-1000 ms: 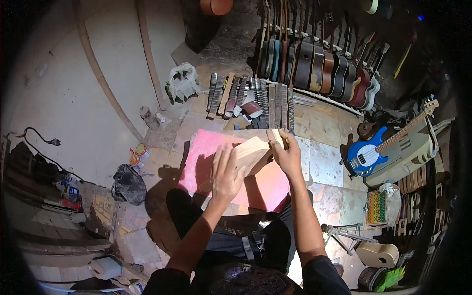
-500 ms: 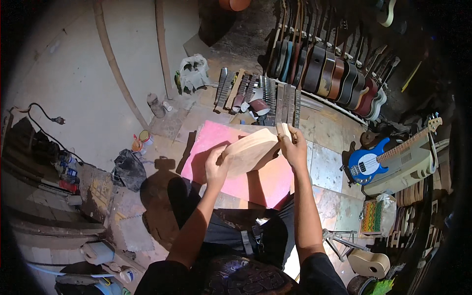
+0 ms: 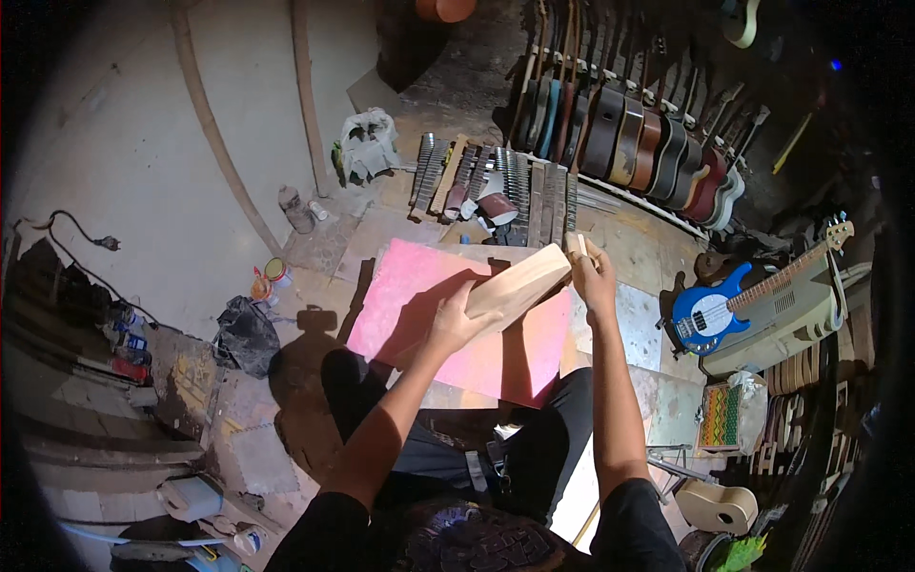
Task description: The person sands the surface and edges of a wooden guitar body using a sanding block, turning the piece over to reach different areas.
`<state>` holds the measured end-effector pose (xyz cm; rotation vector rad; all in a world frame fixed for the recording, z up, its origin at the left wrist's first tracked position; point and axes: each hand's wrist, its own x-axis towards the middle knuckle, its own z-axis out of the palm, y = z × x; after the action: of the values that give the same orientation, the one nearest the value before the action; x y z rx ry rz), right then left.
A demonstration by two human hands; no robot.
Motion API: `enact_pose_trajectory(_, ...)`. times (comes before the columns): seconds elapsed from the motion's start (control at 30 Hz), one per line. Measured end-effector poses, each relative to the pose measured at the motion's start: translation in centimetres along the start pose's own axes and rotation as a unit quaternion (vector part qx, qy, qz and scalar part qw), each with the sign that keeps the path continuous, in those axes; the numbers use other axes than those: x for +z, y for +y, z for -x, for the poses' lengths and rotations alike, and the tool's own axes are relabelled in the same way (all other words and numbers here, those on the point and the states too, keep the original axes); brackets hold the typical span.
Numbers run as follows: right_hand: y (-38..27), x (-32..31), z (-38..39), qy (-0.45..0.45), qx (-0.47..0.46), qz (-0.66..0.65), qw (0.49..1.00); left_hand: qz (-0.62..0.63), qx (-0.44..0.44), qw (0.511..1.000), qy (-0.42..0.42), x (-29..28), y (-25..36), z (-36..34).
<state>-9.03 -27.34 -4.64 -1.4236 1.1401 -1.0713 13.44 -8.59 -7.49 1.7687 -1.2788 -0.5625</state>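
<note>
Over the pink board (image 3: 396, 281) in front of my lap, a thick pale wooden piece (image 3: 522, 286) with curved edges is held tilted, its edge turned up. Its left end is gripped in my left hand (image 3: 461, 322), fingers wrapped over the side and thumb along the face. At its far right end, my right hand (image 3: 594, 276) is closed on a small pale wooden block (image 3: 576, 246). Whether that block touches the larger piece is unclear, as the fingers cover part of it. The underside of the large piece is hidden.
Fretted necks and sandpaper rolls (image 3: 496, 207) lie beyond the board. Guitars line a rack (image 3: 620, 133) at the back right. A blue bass guitar (image 3: 710, 313) leans at right. A black bag (image 3: 246, 332) and a tin (image 3: 276, 271) sit at left.
The wooden piece has turned so its edge faces up more, and moved rightward. My left hand has slid right with it; my right hand has moved right with the small block.
</note>
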Motion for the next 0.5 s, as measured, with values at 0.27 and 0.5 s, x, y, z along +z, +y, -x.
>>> enact_pose_trajectory(0.27, -3.6, 0.2, 2.3, 0.116, -0.222, 0.186, 0.950, -0.024, 0.034, 0.999, 0.031, 3.4, 1.4, -4.0)
enact_pose_trajectory(0.5, -7.3, 0.0, 4.9, 0.042, -0.339, 0.316, 0.885, -0.005, 0.101, 0.991, 0.089, 5.7, 1.0, -4.8)
